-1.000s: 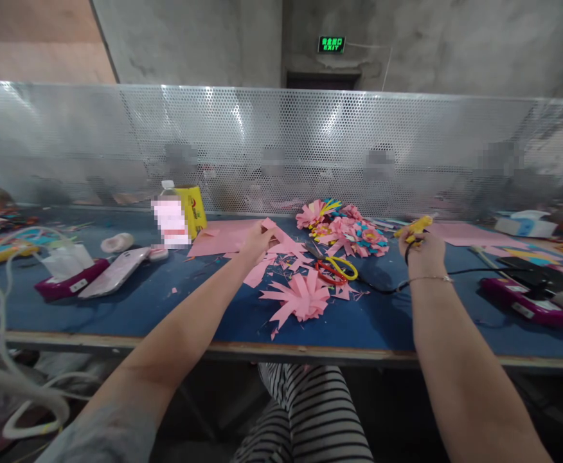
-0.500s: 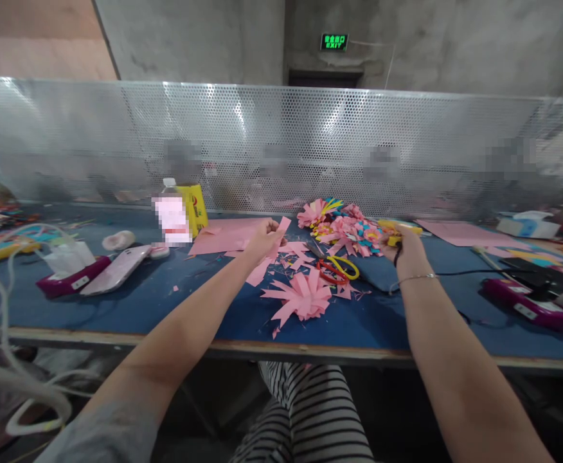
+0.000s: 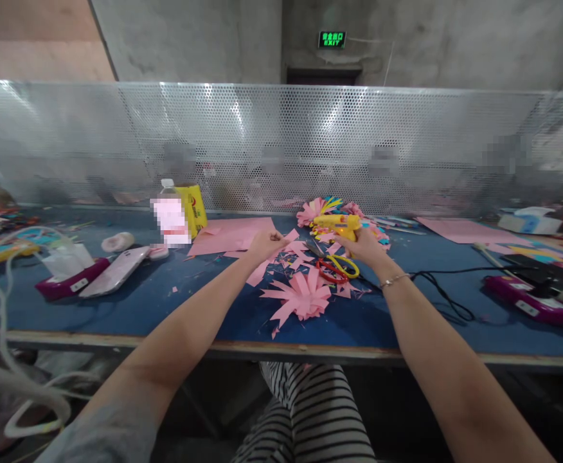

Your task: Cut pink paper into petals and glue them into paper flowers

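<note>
Between the fingertips of my left hand [image 3: 265,244] is a small pink paper strip [image 3: 292,236]. My right hand [image 3: 366,248] is closed around a yellow hot glue gun [image 3: 335,222], whose nozzle points left toward the strip, apart from it. Below them a fringed pink paper flower [image 3: 303,296] lies near the table's front. Scissors [image 3: 337,268] with red and yellow handles rest just behind it among pink paper scraps [image 3: 294,258]. Several finished paper flowers [image 3: 313,212] are piled at the back, partly hidden by the glue gun.
Pink paper sheets [image 3: 233,235] lie left of centre, by a bottle [image 3: 168,218] and a yellow box [image 3: 193,209]. A phone [image 3: 117,270] leans on a purple power strip [image 3: 76,280]. A black cable [image 3: 443,292] trails rightward. A perforated metal screen [image 3: 243,148] closes the back.
My right hand has swung left with the glue gun, from the right of the flower pile to in front of it. My left hand has lowered slightly, tilting the paper strip.
</note>
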The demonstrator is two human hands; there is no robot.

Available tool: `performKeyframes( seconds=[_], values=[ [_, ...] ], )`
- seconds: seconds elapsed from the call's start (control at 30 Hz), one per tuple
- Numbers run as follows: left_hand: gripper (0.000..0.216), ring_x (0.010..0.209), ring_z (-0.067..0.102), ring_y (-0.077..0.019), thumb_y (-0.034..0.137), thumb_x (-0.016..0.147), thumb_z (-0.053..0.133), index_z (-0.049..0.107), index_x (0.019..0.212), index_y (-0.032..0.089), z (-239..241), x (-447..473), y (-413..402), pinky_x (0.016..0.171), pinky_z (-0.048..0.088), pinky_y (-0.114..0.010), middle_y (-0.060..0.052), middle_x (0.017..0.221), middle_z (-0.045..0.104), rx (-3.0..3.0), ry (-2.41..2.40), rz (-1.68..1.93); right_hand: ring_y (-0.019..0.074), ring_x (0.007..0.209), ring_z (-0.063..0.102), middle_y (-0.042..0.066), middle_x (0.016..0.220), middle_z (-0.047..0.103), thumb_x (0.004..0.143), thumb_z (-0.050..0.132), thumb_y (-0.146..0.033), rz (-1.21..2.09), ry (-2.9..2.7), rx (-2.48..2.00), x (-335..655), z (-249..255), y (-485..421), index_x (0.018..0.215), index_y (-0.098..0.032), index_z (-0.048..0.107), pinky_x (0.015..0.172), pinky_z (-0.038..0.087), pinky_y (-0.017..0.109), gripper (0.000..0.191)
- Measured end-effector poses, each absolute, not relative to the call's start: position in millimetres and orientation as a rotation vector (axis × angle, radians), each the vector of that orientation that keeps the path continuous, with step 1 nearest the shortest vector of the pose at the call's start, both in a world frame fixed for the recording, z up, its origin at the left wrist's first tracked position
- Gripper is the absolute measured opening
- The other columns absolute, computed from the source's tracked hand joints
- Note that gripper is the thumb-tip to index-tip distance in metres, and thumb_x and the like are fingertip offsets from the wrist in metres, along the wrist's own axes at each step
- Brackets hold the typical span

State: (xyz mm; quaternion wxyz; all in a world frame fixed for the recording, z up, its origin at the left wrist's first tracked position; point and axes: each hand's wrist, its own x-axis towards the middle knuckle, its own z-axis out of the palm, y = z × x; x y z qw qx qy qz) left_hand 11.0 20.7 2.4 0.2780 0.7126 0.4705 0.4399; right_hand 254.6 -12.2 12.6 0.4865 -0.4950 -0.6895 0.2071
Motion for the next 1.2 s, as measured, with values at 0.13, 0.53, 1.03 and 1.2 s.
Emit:
performKeyframes(
  seconds=[0.13, 0.53, 1.03, 1.2],
  values=[
    [0.018, 0.042, 0.040, -0.0058, 0.030, 0.063, 0.061, 0.054, 0.058, 0.014, 2, 11, 21, 0.046, 0.031, -0.020, 0.005, 0.043, 0.048, 1.914, 1.278, 1.119, 0.0048, 0.033, 0.042, -0.001, 0.056, 0.057, 0.068, 0.060, -0.034, 0.586, -1.707, -1.169, 252, 8, -9, 0.082, -0.014, 0.056, 0.033, 0.036, 0.019, 0.026],
    [0.020, 0.046, 0.044, -0.0065, 0.032, 0.059, 0.062, 0.054, 0.057, 0.013, -5, 12, 26, 0.045, 0.031, -0.019, 0.002, 0.050, 0.053, 1.960, 1.213, 1.114, 0.0052, 0.030, 0.042, -0.002, 0.054, 0.056, 0.069, 0.061, -0.034, 0.610, -1.806, -1.239, 246, 0, -8, 0.102, -0.014, 0.051, 0.028, 0.033, 0.017, 0.039],
    [0.024, 0.047, 0.045, -0.0069, 0.036, 0.057, 0.063, 0.056, 0.057, 0.013, -10, 10, 33, 0.045, 0.031, -0.019, 0.002, 0.050, 0.053, 1.987, 1.183, 1.122, 0.0040, 0.030, 0.040, -0.002, 0.056, 0.057, 0.066, 0.061, -0.033, 0.573, -1.797, -1.198, 244, 0, -10, 0.095, -0.014, 0.055, 0.030, 0.032, 0.017, 0.035],
    [0.023, 0.047, 0.046, -0.0078, 0.036, 0.057, 0.063, 0.055, 0.057, 0.014, -9, 10, 32, 0.046, 0.032, -0.020, 0.002, 0.049, 0.053, 1.985, 1.187, 1.105, 0.0044, 0.031, 0.039, -0.004, 0.052, 0.053, 0.067, 0.060, -0.033, 0.533, -1.824, -1.193, 242, 2, -12, 0.092, -0.013, 0.056, 0.031, 0.032, 0.018, 0.032]
  ],
)
